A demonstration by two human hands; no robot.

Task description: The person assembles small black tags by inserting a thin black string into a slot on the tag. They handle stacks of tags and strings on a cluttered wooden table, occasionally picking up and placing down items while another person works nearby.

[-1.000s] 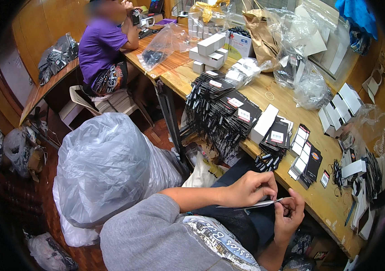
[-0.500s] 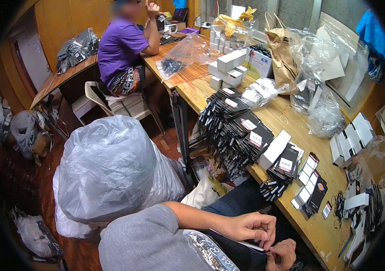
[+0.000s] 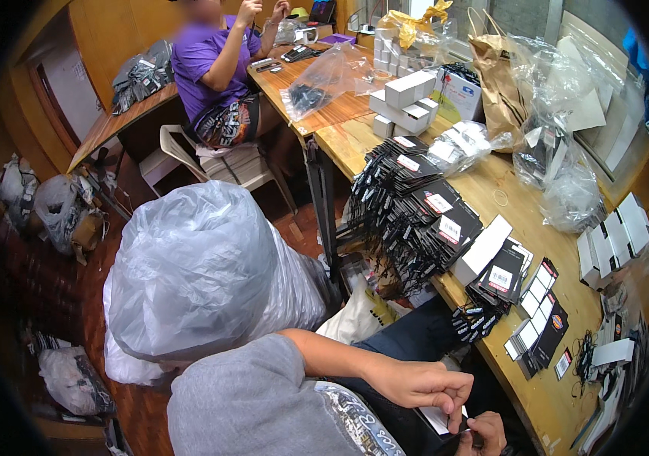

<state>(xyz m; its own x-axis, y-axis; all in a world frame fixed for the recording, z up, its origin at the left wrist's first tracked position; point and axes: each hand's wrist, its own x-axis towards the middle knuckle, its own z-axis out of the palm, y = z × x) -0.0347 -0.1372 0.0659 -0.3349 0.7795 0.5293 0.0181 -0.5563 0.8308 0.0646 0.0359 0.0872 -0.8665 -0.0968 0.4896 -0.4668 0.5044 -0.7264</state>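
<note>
Over my lap I hold a black-and-white card (image 3: 437,419), its white face partly hidden by my fingers. My left hand (image 3: 432,386) is bent over it with thumb and fingers drawn together, their tips at the card's edge. Whether anything small is between them cannot be made out. At the card's right end, my right hand (image 3: 485,435) is closed on its edge, thumb and fingers pinching it. On the table beside my hands lie black hang tags (image 3: 551,328), next to a strip of white labels (image 3: 529,315). A large pile of black tags with cords (image 3: 415,213) lies farther back.
A big translucent plastic bag (image 3: 191,266) bulges at my left. White boxes (image 3: 408,99), a paper bag (image 3: 501,91) and clear plastic bags stand along the wooden table (image 3: 518,220). Another person in purple (image 3: 214,57) sits at the far end, both hands raised.
The view has shifted, and my hands appear slightly lower. My left fingers now point down over the card, showing more of its white face. The other person's second hand has come up.
</note>
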